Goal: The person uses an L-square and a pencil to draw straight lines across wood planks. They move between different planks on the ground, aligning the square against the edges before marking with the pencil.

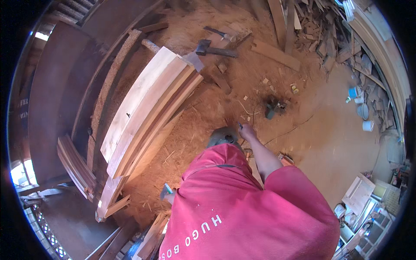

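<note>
My right hand (pixel 247 132) is stretched forward over the sawdust floor, its fingers closed round a small dark object (pixel 240 125) whose kind is too small to tell. Low on the left, my left hand (pixel 169 197) shows only in part past my red shirt. It grips a small green and white object (pixel 166 190), also of unclear kind. Left of centre, a stack of curved wooden boards (pixel 145 104) lies close by, pale on top with reddish-brown layers along its side. Neither hand touches the stack.
An axe (pixel 222 52) lies at the stack's far end, with a hammer (pixel 216 32) beyond it. A dark green power tool (pixel 271 109) with a cord sits on the floor ahead. Offcuts (pixel 318 37) are heaped at far right, near several buckets (pixel 363 111). More curved boards (pixel 77 167) lean at left.
</note>
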{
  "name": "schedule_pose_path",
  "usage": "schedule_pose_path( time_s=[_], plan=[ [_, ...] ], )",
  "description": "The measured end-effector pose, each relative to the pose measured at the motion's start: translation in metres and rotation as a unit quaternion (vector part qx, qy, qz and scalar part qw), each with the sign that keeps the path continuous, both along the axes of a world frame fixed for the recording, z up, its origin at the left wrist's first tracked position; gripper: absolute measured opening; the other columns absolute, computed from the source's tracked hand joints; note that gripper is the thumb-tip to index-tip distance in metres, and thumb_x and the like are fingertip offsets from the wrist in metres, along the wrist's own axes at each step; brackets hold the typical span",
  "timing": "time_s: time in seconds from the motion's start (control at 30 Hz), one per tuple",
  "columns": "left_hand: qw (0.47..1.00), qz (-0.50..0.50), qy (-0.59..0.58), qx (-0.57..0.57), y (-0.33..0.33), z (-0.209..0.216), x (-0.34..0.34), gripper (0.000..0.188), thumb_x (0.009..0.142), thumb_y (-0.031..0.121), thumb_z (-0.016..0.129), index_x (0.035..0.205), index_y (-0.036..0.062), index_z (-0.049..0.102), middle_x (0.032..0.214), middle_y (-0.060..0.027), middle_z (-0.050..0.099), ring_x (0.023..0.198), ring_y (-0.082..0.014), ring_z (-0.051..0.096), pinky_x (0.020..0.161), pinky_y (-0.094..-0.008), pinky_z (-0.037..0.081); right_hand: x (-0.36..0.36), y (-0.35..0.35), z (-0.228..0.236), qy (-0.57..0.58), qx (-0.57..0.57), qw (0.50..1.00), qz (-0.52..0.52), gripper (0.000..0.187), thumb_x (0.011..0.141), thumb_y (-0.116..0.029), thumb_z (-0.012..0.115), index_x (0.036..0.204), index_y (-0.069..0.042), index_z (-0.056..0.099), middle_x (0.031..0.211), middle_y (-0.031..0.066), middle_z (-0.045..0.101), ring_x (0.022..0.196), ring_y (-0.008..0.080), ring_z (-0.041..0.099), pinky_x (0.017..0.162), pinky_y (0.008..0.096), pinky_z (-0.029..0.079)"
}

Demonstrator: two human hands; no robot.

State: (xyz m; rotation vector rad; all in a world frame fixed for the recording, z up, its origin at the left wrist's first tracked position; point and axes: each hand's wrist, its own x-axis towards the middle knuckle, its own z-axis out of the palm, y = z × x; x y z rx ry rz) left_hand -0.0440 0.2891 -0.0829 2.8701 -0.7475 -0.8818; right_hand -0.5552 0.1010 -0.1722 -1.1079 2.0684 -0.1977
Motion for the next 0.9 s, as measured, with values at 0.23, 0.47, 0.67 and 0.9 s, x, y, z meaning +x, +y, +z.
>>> schedule_pose_path(
  time_s=[0.23, 0.47, 0.67, 0.9],
  plan=[
    [0.992, 0.106, -0.059, 0.025, -0.015, -0.007, -0.074, 0.064, 0.083, 0.036, 0.073, 0.131, -0.0016, 0.053, 0.11, -0.0301, 0.067, 0.101, -0.0403, 0.066, 0.086, -0.05, 0.051, -0.028, -0.023, 0.028, -0.047, 0.125, 0.985, 0.11, 0.042, 0.09, -0.044, 0.061, 0.108, -0.008, 0.074, 0.112, 0.0226, 0.072, 0.11, 0.0383, 0.069, 0.091, 0.0508, 0.054],
    [0.972, 0.195, -0.123, 0.042, -0.066, 0.002, -0.169, 0.071, 0.081, 0.034, 0.073, 0.137, -0.0021, 0.048, 0.119, -0.0312, 0.066, 0.109, -0.0412, 0.066, 0.092, -0.0516, 0.051, -0.093, -0.148, 0.014, -0.036, 0.1, 0.965, 0.241, 0.042, 0.094, -0.039, 0.054, 0.114, -0.008, 0.073, 0.107, 0.0256, 0.072, 0.106, 0.0431, 0.068, 0.088, 0.052, 0.054],
    [0.975, 0.199, 0.021, -0.092, -0.069, 0.027, -0.182, 0.063, 0.079, 0.033, 0.078, 0.122, -0.008, 0.057, 0.105, -0.0272, 0.068, 0.097, -0.0407, 0.069, 0.085, -0.0502, 0.054, -0.114, -0.244, -0.004, -0.001, -0.014, 0.963, 0.27, 0.029, 0.087, -0.023, 0.062, 0.092, 0.005, 0.069, 0.081, 0.0262, 0.07, 0.081, 0.0363, 0.072, 0.071, 0.0465, 0.053],
    [0.931, 0.334, 0.143, -0.025, -0.078, 0.006, -0.188, 0.046, 0.081, 0.035, 0.08, 0.102, -0.0052, 0.069, 0.095, -0.0207, 0.072, 0.084, -0.0293, 0.071, 0.068, -0.0442, 0.054, -0.09, -0.273, -0.007, -0.193, 0.006, 0.973, 0.127, 0.037, 0.098, -0.034, 0.064, 0.087, 0.001, 0.068, 0.068, 0.0103, 0.064, 0.06, 0.023, 0.062, 0.055, 0.0399, 0.045]
  ],
)
